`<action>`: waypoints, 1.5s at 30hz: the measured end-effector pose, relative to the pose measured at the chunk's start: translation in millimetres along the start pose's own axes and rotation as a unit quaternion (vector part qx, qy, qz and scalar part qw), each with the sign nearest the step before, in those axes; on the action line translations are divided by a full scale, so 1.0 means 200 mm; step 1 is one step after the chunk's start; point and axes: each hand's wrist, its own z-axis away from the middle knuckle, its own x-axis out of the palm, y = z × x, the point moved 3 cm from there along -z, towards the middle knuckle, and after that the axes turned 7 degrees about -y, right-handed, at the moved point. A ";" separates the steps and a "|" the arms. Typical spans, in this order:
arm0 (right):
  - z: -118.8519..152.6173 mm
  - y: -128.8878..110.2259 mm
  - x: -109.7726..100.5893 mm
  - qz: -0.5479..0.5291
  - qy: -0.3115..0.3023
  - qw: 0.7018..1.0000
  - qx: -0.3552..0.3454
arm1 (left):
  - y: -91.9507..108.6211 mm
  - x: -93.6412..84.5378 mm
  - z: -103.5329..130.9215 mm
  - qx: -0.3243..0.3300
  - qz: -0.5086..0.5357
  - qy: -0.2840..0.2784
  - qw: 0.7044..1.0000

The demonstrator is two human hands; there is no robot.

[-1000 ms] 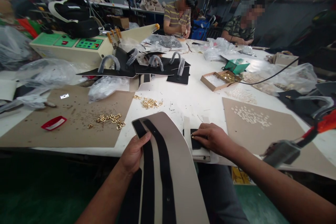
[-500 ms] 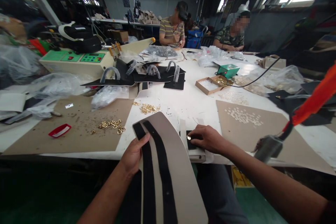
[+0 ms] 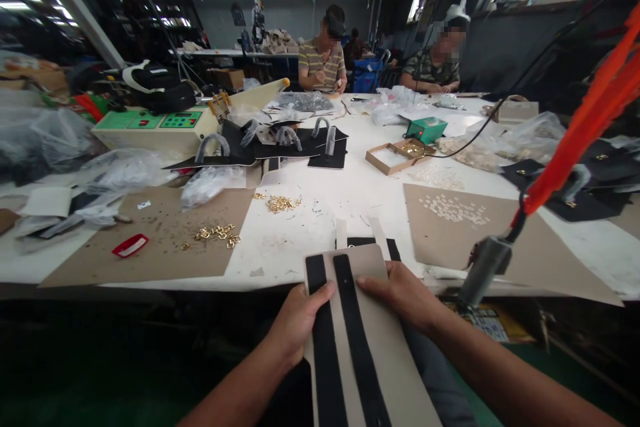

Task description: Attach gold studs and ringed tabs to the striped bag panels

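Observation:
A long beige panel with two black strips (image 3: 387, 347) slopes from my lap up to the table's front edge. My left hand (image 3: 299, 317) grips its left edge, thumb on top by the left strip. On the opposite edge my right hand (image 3: 407, 293) is closed, its thumb lying near the right strip. The fingers of both hands are hidden beneath the panel. Just past the panel's far end lies a black piece (image 3: 393, 250), mostly covered, with pale strips (image 3: 341, 232) beside it.
Gold metal fittings (image 3: 283, 204) lie on the white table (image 3: 320, 180), others on brown board at left near a red tray (image 3: 130, 246). Small clear discs (image 3: 453, 208) cover the right board. A grey tool (image 3: 485, 270) hangs at right on an orange cord. Two people sit across.
My right hand has left the black piece on the table and taken the panel's right edge. The panel has moved right, over that piece, with my left hand still on it.

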 end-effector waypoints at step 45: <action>-0.35 -0.05 -0.24 0.501 0.259 0.825 -0.001 | 0.29 0.01 -0.54 0.093 -0.579 0.099 0.804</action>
